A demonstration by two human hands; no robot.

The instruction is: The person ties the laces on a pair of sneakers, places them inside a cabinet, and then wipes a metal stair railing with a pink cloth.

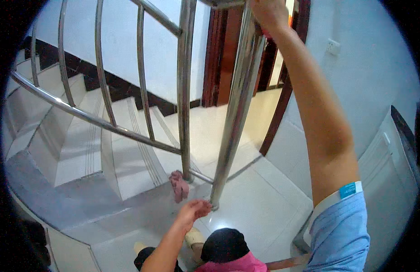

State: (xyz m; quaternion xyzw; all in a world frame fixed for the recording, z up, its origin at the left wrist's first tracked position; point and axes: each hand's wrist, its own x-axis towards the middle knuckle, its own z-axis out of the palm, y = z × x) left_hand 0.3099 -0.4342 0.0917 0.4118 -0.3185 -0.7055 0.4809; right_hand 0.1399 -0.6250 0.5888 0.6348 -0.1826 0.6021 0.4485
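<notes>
My right hand (pixel 270 15) is raised at the top of the picture, at the upper part of a thick stainless steel newel post (pixel 235 102); a bit of pink shows beneath it, and its fingers are cut off by the frame. Low in the centre, near the foot of that post, is my left hand (pixel 197 210), its fingers curled loosely; whether it holds anything cannot be told. A crumpled pinkish cloth (pixel 179 187) hangs over the stair edge beside the base of a thinner steel post (pixel 185 88), just above my left hand.
Tiled stairs (pixel 128 149) curve up to the left behind a steel railing (pixel 104 123). A dark red door frame (pixel 215 54) stands behind the posts. At the right are a wall socket (pixel 333 47) and a white panel (pixel 376 153) with a dark top edge.
</notes>
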